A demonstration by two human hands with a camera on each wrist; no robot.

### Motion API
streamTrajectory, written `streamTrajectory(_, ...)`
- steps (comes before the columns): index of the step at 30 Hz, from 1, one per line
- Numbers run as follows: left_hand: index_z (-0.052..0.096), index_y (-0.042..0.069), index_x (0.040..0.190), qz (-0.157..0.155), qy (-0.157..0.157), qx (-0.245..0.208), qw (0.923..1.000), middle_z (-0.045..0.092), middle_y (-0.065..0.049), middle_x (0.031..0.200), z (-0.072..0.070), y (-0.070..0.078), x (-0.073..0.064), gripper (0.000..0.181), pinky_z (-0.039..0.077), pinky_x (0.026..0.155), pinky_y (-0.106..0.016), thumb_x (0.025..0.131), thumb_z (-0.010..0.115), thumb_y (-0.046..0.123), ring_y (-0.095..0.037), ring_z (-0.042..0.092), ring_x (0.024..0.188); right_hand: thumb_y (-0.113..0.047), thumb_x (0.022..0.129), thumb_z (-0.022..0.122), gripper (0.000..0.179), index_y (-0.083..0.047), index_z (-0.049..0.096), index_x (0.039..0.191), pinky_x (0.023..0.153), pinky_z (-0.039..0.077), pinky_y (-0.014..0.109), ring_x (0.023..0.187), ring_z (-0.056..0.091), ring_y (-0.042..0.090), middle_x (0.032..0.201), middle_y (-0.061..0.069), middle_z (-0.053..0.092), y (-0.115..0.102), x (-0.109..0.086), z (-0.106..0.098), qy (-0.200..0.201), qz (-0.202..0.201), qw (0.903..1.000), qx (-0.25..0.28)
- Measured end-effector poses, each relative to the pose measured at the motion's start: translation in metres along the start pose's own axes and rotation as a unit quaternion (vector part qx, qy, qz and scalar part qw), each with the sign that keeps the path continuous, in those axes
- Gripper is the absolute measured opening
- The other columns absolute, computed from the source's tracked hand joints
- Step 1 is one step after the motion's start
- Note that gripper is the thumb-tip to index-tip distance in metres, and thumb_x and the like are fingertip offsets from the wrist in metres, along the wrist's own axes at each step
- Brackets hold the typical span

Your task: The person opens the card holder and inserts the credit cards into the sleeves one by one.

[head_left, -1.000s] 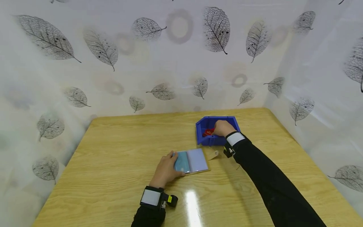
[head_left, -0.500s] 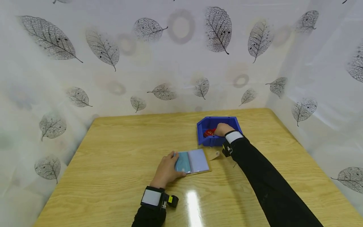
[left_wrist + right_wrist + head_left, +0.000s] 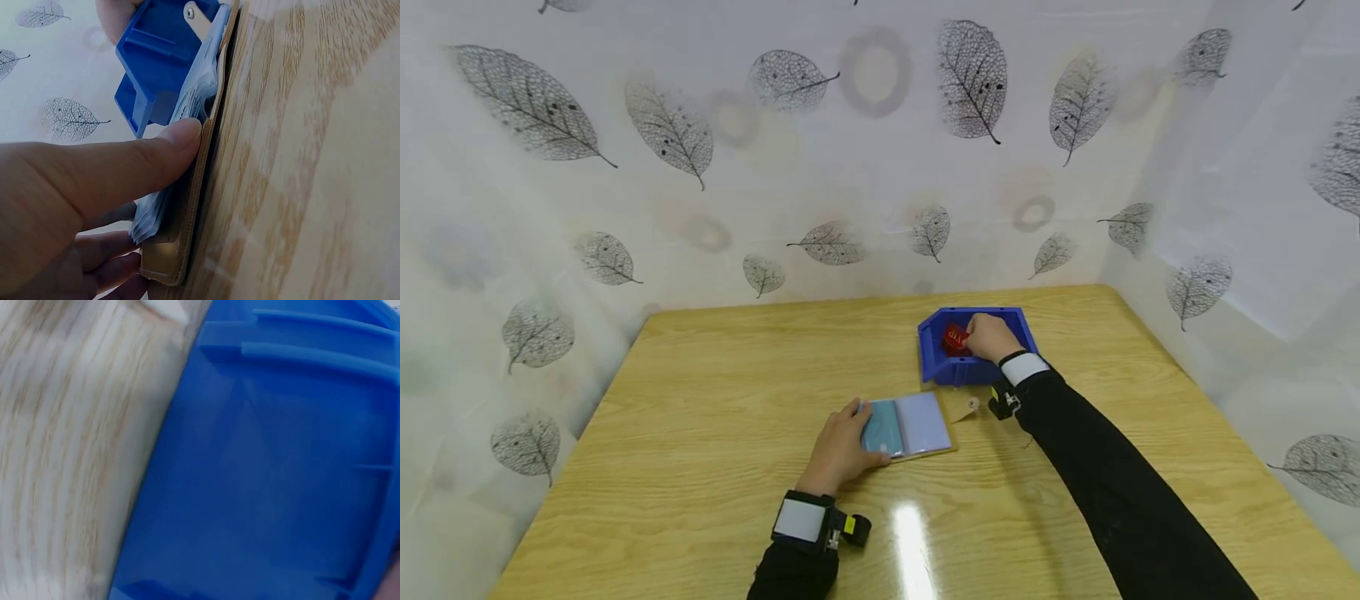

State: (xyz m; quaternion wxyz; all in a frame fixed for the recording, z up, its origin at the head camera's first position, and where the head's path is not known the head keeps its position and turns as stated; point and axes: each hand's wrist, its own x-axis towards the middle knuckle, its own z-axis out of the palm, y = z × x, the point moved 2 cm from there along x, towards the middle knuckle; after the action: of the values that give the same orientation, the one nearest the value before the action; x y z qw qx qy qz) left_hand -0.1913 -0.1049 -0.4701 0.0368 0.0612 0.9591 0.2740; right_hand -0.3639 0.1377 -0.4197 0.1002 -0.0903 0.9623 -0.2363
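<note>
An open card holder (image 3: pixel 923 423) with clear plastic sleeves and a tan cover (image 3: pixel 165 255) lies on the table. My left hand (image 3: pixel 835 451) grips its left side, thumb on the sleeves' edge and fingers behind. Its snap strap (image 3: pixel 964 408) sticks out to the right. Beyond it stands a blue bin (image 3: pixel 947 373), into which my right hand (image 3: pixel 992 337) reaches. Between thumb and fingers there, I pinch a red card (image 3: pixel 954 338) with VIP lettering. The right wrist view is mostly filled by the bin's outer wall (image 3: pixel 262 462), which hides the card and nearly all of that hand.
The wood-grain table (image 3: pixel 737 375) reaches back to a white curtain (image 3: pixel 865 167) printed with leaves, which also runs down both sides. The bin's near wall sits just behind the card holder's strap.
The right hand has risen slightly in the bin, and the red card has tilted up with it, showing more of its lettering. The left hand and card holder have stayed put.
</note>
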Motion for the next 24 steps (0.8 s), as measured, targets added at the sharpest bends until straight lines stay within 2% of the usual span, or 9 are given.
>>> streamTrajectory(2, 0.045, -0.002, 0.143, -0.003, -0.003, -0.002, 1.0000, 0.038, -0.023, 0.149, 0.000, 0.000, -0.002, 0.087, 0.040, 0.103, -0.050, 0.074, 0.086, 0.031, -0.043, 0.042, 0.130, -0.010, 0.095, 0.059, 0.009, -0.001, 0.057, 0.094, 0.062, 0.043, 0.033, 0.066, 0.056, 0.020, 0.082, 0.011, 0.060, -0.002, -0.006, -0.003, 0.026, -0.008, 0.9996, 0.010)
streamTrajectory(4, 0.045, -0.001, 0.143, -0.005, -0.007, -0.003, 1.0000, 0.038, -0.023, 0.149, -0.002, 0.000, -0.003, 0.086, 0.040, 0.103, -0.051, 0.074, 0.085, 0.031, -0.042, 0.041, 0.130, -0.013, 0.097, 0.058, 0.015, -0.001, 0.056, 0.105, 0.063, 0.045, 0.034, 0.073, 0.060, 0.023, 0.092, 0.015, 0.063, -0.005, -0.014, -0.006, 0.053, -0.015, 0.9982, 0.025)
streamTrajectory(9, 0.043, -0.001, 0.144, -0.009, -0.013, -0.003, 0.9999, 0.037, -0.023, 0.150, -0.003, 0.001, -0.005, 0.087, 0.040, 0.103, -0.052, 0.074, 0.084, 0.031, -0.042, 0.041, 0.131, -0.017, 0.098, 0.059, 0.019, -0.003, 0.054, 0.109, 0.064, 0.046, 0.033, 0.079, 0.064, 0.027, 0.099, 0.018, 0.065, -0.016, -0.034, -0.016, 0.115, -0.048, 0.9887, 0.083)
streamTrajectory(11, 0.040, -0.002, 0.145, -0.013, -0.009, -0.016, 0.9997, 0.038, -0.023, 0.149, -0.004, 0.001, -0.005, 0.091, 0.040, 0.103, -0.052, 0.074, 0.084, 0.031, -0.042, 0.041, 0.130, -0.018, 0.098, 0.059, 0.018, -0.003, 0.053, 0.108, 0.063, 0.044, 0.032, 0.079, 0.063, 0.026, 0.097, 0.017, 0.066, -0.022, -0.041, -0.018, 0.120, -0.063, 0.9838, 0.117)
streamTrajectory(16, 0.033, -0.003, 0.148, -0.021, -0.008, -0.065, 0.9976, 0.037, -0.025, 0.149, -0.008, 0.003, -0.004, 0.092, 0.037, 0.105, -0.055, 0.079, 0.080, 0.035, -0.045, 0.038, 0.132, -0.016, 0.095, 0.063, 0.016, -0.005, 0.053, 0.100, 0.059, 0.041, 0.030, 0.070, 0.053, 0.020, 0.083, 0.009, 0.061, -0.042, -0.063, -0.013, 0.098, -0.100, 0.9713, 0.192)
streamTrajectory(18, 0.034, -0.003, 0.147, -0.017, 0.010, -0.072, 0.9972, 0.037, -0.027, 0.148, -0.010, 0.007, -0.003, 0.086, 0.035, 0.105, -0.057, 0.083, 0.077, 0.035, -0.048, 0.037, 0.132, -0.014, 0.095, 0.064, 0.014, -0.005, 0.054, 0.098, 0.058, 0.041, 0.030, 0.068, 0.052, 0.019, 0.080, 0.007, 0.059, -0.052, -0.074, -0.007, 0.082, -0.121, 0.9658, 0.214)
streamTrajectory(20, 0.036, -0.002, 0.147, -0.014, 0.042, -0.092, 0.9948, 0.040, -0.027, 0.146, -0.014, 0.012, -0.002, 0.079, 0.035, 0.105, -0.058, 0.087, 0.073, 0.033, -0.047, 0.038, 0.133, -0.013, 0.094, 0.064, 0.014, -0.004, 0.055, 0.098, 0.058, 0.041, 0.029, 0.067, 0.052, 0.018, 0.080, 0.005, 0.059, -0.060, -0.084, 0.001, 0.061, -0.142, 0.9601, 0.233)
streamTrajectory(22, 0.040, -0.001, 0.145, -0.007, 0.083, -0.139, 0.9868, 0.047, -0.026, 0.141, -0.020, 0.019, -0.003, 0.069, 0.040, 0.102, -0.057, 0.091, 0.069, 0.030, -0.045, 0.045, 0.128, -0.012, 0.094, 0.064, 0.013, -0.004, 0.056, 0.099, 0.058, 0.042, 0.029, 0.068, 0.053, 0.018, 0.081, 0.005, 0.060, -0.068, -0.094, 0.009, 0.039, -0.162, 0.9539, 0.250)
streamTrajectory(24, 0.047, 0.002, 0.141, 0.005, 0.112, -0.213, 0.9706, 0.055, -0.021, 0.135, -0.026, 0.025, -0.005, 0.057, 0.045, 0.097, -0.053, 0.094, 0.065, 0.029, -0.039, 0.054, 0.120, -0.012, 0.094, 0.064, 0.013, -0.003, 0.056, 0.100, 0.059, 0.045, 0.028, 0.070, 0.055, 0.017, 0.081, 0.006, 0.061, -0.074, -0.101, 0.016, 0.018, -0.173, 0.9473, 0.269)
